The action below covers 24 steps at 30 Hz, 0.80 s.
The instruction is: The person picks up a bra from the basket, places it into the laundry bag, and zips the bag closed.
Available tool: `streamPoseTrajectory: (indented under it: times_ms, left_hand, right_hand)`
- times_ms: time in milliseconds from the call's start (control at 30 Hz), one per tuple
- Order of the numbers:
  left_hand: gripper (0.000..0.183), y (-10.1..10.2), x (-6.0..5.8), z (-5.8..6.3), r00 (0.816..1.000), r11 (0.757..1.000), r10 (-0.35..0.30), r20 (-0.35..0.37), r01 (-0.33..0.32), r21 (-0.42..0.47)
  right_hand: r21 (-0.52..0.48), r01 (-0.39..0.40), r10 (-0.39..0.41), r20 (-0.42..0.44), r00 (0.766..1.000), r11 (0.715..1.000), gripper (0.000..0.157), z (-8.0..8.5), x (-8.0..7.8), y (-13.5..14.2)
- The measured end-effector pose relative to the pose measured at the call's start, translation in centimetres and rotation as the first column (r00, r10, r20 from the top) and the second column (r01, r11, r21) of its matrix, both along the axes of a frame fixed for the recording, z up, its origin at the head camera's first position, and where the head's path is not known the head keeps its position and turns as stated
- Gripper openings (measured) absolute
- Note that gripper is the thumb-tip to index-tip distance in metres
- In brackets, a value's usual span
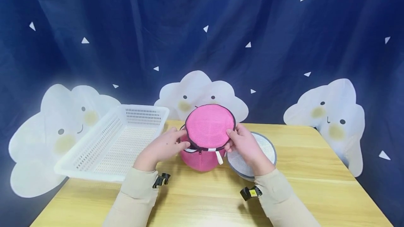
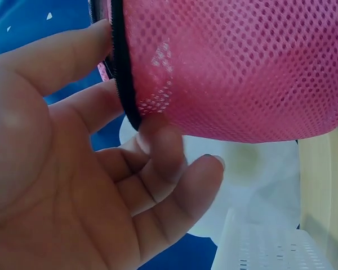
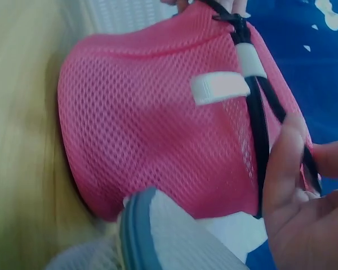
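Here, the pink zippered mesh bag [image 1: 200, 161] stands between the right hand [image 1: 245, 144], pinching its lid [image 1: 208, 125], and the left hand [image 1: 165, 145], seemingly gripping its rim [image 2: 124, 73].

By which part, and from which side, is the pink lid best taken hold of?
Probably pinch its dark rim, top and underside, coming from the person's right, as the right hand does. The lid is tilted up off the pink bag, so its edge stands free there.
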<state>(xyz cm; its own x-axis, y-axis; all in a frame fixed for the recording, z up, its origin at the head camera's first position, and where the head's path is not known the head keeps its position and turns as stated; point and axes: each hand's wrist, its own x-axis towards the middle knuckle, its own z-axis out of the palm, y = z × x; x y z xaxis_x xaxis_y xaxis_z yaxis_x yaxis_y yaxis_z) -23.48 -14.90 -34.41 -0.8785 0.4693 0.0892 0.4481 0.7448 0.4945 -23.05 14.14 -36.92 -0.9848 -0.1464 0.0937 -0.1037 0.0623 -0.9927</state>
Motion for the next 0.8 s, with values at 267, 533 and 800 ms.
streamPoseTrajectory:
  times_ms: [267, 533, 800]
  left_hand:
    - [0.049, -0.3, -0.2, 0.3, 1.0, 0.999, -0.018, -0.006, 0.018, 0.034]
    - [0.045, -0.6, -0.3, 0.0, 0.999, 0.998, -0.039, -0.001, 0.039, 0.039]
    - [0.052, -0.5, -0.2, 0.1, 0.999, 0.999, -0.028, 0.04, 0.026, 0.038]
  right_hand:
    - [0.474, 0.131, -0.066, -0.15, 0.986, 0.871, 0.062, 0.4, -0.3, 0.2]
    - [0.642, 0.155, -0.037, -0.195, 0.98, 0.751, 0.075, 0.7, -0.4, 0.3]
    - [0.696, 0.34, 0.019, -0.452, 0.892, 0.632, 0.05, 0.9, 1.2, -0.3]
